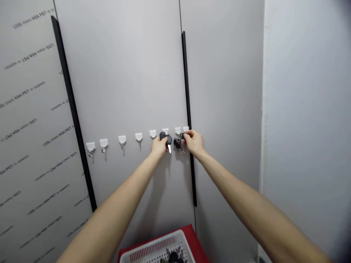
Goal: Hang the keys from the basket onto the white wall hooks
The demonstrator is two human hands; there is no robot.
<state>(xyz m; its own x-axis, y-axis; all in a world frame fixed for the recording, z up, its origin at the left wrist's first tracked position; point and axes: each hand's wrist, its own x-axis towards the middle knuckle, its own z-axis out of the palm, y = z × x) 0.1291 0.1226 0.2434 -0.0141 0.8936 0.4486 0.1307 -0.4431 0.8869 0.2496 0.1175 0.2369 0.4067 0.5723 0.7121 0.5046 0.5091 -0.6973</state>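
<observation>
A: In the head view, what does the left hand [159, 147] have?

B: A black-headed key [169, 140], pinched between thumb and fingers, with its metal blade pointing down just beside the fingertips. A round black piece [162, 135] sits right at the top of that grip.

A: And the right hand [195, 142]?

B: Its fingertips are closed on part of a bunch of dark keys [177, 143]; the rest dangles to the left of that grip and a little below it.

A: Are they on the hooks?

B: I can't tell. One white hook [165, 130] is just above the left grip, another [177, 130] just above the bunch.

A: What else is around?

B: More white hooks [122, 140] run in a row leftward from the left grip, across a pale door [120, 80]. A black handle strip [186, 76] passes behind the right hand. Well below both grips, a white basket [153, 249] with dark items [173, 257] inside rests on something red [196, 244].
</observation>
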